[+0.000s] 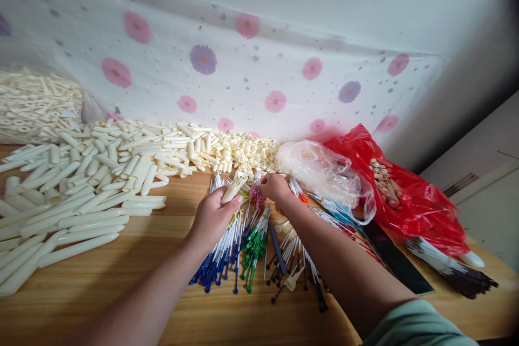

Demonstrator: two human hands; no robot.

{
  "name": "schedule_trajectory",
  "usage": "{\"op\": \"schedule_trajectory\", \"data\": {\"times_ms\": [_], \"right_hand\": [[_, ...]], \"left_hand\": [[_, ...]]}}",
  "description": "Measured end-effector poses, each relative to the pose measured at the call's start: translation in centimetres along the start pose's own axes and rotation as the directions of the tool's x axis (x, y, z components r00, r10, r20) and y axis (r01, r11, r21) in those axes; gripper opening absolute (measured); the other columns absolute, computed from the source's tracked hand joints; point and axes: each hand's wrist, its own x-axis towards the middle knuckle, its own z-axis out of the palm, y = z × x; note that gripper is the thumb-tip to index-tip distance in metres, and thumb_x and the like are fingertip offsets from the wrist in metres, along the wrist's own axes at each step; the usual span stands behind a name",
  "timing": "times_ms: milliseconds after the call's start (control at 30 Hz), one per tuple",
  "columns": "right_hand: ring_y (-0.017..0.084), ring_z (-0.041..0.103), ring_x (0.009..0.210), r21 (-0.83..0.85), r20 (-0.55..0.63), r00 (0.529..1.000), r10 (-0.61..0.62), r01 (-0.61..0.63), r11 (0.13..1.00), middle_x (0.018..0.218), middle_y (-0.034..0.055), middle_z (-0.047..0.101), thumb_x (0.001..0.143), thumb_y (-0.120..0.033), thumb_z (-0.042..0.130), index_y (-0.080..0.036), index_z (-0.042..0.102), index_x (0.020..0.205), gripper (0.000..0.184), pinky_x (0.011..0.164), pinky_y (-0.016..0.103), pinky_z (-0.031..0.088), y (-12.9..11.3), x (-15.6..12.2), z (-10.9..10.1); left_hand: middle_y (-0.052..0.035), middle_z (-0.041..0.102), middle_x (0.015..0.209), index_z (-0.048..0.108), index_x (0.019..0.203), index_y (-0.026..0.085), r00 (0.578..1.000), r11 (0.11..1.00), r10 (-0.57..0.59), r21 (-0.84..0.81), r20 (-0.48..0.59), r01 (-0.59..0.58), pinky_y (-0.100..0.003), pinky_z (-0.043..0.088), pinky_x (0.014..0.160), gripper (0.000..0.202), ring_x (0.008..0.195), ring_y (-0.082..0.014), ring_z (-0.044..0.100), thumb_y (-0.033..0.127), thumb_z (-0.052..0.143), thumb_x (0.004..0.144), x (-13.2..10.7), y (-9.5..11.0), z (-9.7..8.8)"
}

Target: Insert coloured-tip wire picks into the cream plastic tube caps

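My left hand [213, 216] is closed round a cream plastic tube [234, 189], held just above a bundle of white sticks with blue tips [221, 259]. My right hand [276, 188] is pinched at the near edge of a heap of small cream ribbed pieces [251, 152]; what its fingers hold is too small to name. A green-tipped bundle [254, 246] and a pink-tipped bundle [256, 192] lie between my two hands.
Many long cream tubes [81, 194] cover the left of the wooden table [133, 281]. A clear plastic bag [324, 170] and a red bag [413, 200] lie at the right, with a black strip [397, 262] and a dark-tipped bundle [454, 270]. A flowered sheet [243, 75] hangs behind.
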Motion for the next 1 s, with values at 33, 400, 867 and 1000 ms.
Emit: {"op": "schedule_trajectory", "data": {"times_ms": [33, 400, 867, 1000], "right_hand": [[0.017, 0.062, 0.09, 0.005, 0.02, 1.0, 0.019, -0.019, 1.0, 0.101, 0.0053, 0.064, 0.09, -0.035, 0.054, -0.014, 0.06, 0.103, 0.025, 0.08, 0.038, 0.052, -0.2, 0.3, 0.2], [0.02, 0.06, 0.097, 0.092, 0.153, 0.982, 0.107, -0.121, 0.988, 0.114, 0.0073, 0.059, 0.09, -0.033, 0.055, -0.015, 0.056, 0.114, 0.029, 0.081, 0.039, 0.052, 0.0, 1.5, 0.9], [0.02, 0.06, 0.098, 0.098, 0.163, 0.976, 0.146, -0.164, 0.982, 0.116, 0.0082, 0.058, 0.09, -0.032, 0.055, -0.015, 0.055, 0.116, 0.031, 0.082, 0.04, 0.052, 0.0, 2.6, 0.6], [0.02, 0.06, 0.098, 0.113, 0.201, 0.97, 0.136, -0.161, 0.98, 0.116, 0.0083, 0.058, 0.09, -0.032, 0.054, -0.016, 0.055, 0.116, 0.031, 0.082, 0.04, 0.052, 0.0, 2.3, -0.1]], "left_hand": [[0.0037, 0.053, 0.062, 0.059, 0.073, 0.017, 1.0, 1.0, 0.003, 0.009, 0.0, -0.003, -0.022, 0.034, 0.056, 0.024, 0.059, -0.0136, 0.045, 0.041, 0.059, 0.076, 0.0, 0.0, 0.0], [0.0022, 0.055, 0.067, 0.059, 0.078, 0.017, 0.999, 1.0, 0.028, 0.01, 0.033, -0.029, -0.023, 0.035, 0.057, 0.026, 0.061, -0.0142, 0.047, 0.042, 0.057, 0.079, 0.1, -0.3, -0.1], [0.0038, 0.054, 0.059, 0.061, 0.081, 0.016, 0.993, 0.999, -0.038, -0.003, 0.115, 0.039, -0.023, 0.037, 0.052, 0.026, 0.053, -0.0139, 0.049, 0.041, 0.059, 0.075, 0.6, -0.9, 0.4], [-0.001, 0.064, 0.071, 0.061, 0.084, 0.017, 0.964, 0.997, -0.044, -0.052, 0.261, 0.059, -0.027, 0.046, 0.062, 0.023, 0.063, -0.0167, 0.06, 0.038, 0.059, 0.076, 0.5, -0.9, 0.9]]}}
